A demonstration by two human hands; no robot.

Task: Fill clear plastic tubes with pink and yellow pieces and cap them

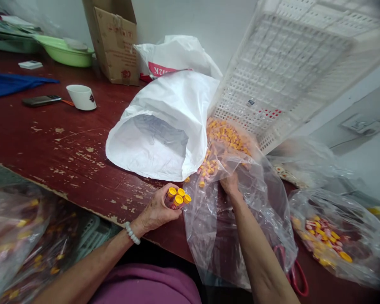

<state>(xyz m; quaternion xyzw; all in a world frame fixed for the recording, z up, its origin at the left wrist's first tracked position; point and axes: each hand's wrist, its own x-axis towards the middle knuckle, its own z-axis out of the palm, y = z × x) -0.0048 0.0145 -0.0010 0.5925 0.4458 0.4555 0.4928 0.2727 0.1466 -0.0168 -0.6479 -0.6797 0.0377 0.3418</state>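
My left hand [156, 210] is closed round several small tubes [178, 199] with round yellow caps facing up. A string of pale beads circles that wrist. My right hand [229, 182] reaches into a clear plastic bag [240, 211], its fingers hidden behind film and contents. Inside that bag, just beyond the hand, lies a heap of small yellow and pink pieces [228, 137]. A few have spilled toward the bag's mouth. To its left a large white sack [174, 95] lies on its side, its wide mouth facing me.
A white perforated crate [266, 71] leans over the heap at right. Another clear bag of yellow-capped pieces [326, 234] lies by red-handled scissors [299, 278]. A white cup [81, 98], a phone [41, 100], a cardboard box [117, 46] and a green basin [63, 52] stand farther left.
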